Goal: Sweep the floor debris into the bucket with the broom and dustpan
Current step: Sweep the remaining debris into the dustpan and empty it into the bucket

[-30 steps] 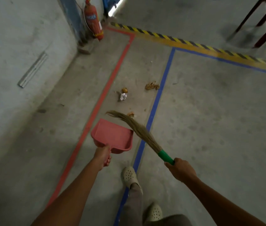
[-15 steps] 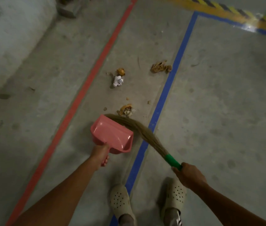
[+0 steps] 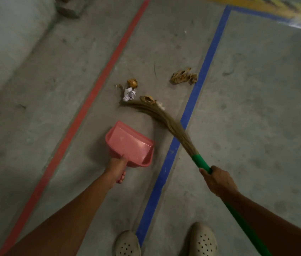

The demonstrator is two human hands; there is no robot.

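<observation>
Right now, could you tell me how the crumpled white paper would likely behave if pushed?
The crumpled white paper looks light, so it should skid or tumble easily. Its irregular folds suggest it may veer, not roll straight.

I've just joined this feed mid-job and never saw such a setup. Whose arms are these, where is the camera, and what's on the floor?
No machine here: a person works with bare hands, and the one picture comes from a camera worn on their head, looking down. The left hand grips the handle of a pink dustpan, seemingly empty. The right hand grips the green handle of a broom, whose bristles lie against a brown scrap. Beyond lie a crumpled white paper, an orange-brown lump and a clump of dry leaves, all on the concrete floor between a red line and a blue line.
</observation>
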